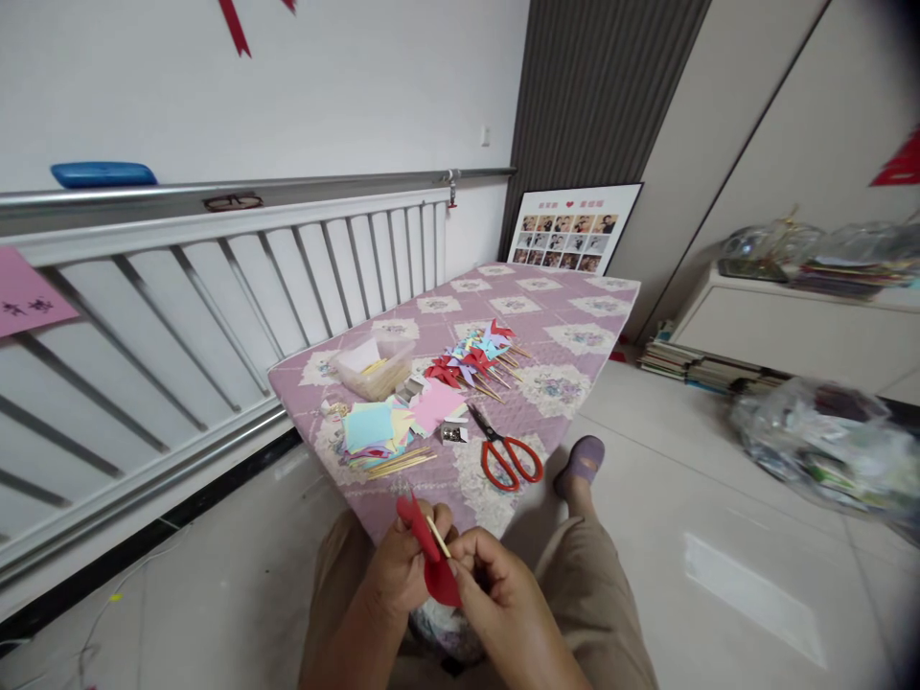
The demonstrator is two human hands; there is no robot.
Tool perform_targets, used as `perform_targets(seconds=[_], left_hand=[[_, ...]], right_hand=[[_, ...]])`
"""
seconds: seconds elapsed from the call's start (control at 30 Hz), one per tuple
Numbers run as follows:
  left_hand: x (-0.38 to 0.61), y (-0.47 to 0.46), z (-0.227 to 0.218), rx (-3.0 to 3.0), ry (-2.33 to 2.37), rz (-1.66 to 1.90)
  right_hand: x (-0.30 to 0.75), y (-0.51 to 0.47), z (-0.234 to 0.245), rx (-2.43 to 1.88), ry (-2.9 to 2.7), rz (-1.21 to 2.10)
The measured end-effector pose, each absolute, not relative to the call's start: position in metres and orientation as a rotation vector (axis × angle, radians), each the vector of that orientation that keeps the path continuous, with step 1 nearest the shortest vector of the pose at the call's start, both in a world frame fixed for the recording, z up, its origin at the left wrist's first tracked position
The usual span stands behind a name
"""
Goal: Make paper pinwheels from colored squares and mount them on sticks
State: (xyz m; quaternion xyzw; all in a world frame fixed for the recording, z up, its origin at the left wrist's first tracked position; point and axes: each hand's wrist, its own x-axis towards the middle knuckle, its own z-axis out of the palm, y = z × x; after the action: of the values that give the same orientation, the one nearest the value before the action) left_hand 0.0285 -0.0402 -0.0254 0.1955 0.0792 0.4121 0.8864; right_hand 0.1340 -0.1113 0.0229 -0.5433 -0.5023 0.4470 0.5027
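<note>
Above my lap, my left hand (pixel 401 565) is closed on a red paper pinwheel (pixel 442 582) with curled-over blades. My right hand (pixel 495 585) pinches at a short wooden stick (pixel 438 537) that lies against the red paper. Whether the stick is fastened to the paper I cannot tell. Beyond my hands on the table are orange-handled scissors (pixel 509 460), their blades pointing away from me. Left of them sit a small open box of metal pins (pixel 454 434), several thin wooden sticks (pixel 402 463) and a stack of coloured paper squares (pixel 368 427).
Finished paper pinwheels (pixel 474 359) lie heaped on the patterned tablecloth (pixel 514 305). A clear plastic tub (pixel 374 367) stands near the radiator (pixel 287 287). To the right are a plastic bag (pixel 819 450) on the floor and a white cabinet (pixel 805 326). A framed photo board (pixel 571 230) leans behind.
</note>
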Motion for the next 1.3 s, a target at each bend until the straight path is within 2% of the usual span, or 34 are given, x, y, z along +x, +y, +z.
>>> perform_targets(seconds=[0.37, 0.97, 1.3], left_hand=[[0.026, -0.041, -0.023, 0.449, 0.264, 0.895], [0.026, -0.044, -0.015, 0.449, 0.335, 0.908], [0.028, -0.047, -0.002, 0.486, 0.358, 0.969]], right_hand=[[0.134, -0.112, 0.031, -1.292, -1.167, 1.158], [0.133, -0.113, 0.024, -1.297, -1.162, 1.108], [0.133, -0.114, 0.019, -1.357, -1.390, 0.830]])
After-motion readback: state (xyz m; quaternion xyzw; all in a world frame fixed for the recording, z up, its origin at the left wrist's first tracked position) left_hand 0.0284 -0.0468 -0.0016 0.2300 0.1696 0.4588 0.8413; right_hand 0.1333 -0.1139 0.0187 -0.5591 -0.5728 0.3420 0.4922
